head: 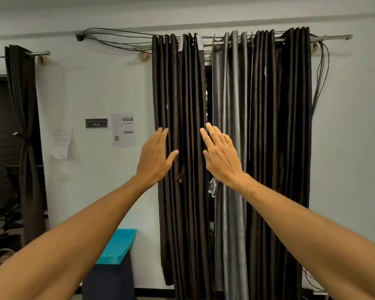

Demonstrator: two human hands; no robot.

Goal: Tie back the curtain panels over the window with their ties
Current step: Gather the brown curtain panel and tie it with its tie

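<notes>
Sheeny dark-brown cloth in narrow pleats looks slick: gathered loosely, it could slip free, and a hard tug might strain the rod [331, 38] above. The left curtain panel [188, 100] hangs between the left hand [155, 158] and right hand [222, 158], both flat, fingers spread, holding nothing. Beyond the right hand, the right curtain panel [266, 126] shows grey backing. A thin strip [181, 172] beside the left thumb may be a tie.

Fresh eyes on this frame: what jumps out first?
Two bare arms reach up the middle, left hand and right hand open, fingers straight, in front of the dark brown curtain, which hangs untied. Just right of it hangs a grey curtain, a narrow gap between them. At far left another curtain is already tied at its waist.
</notes>
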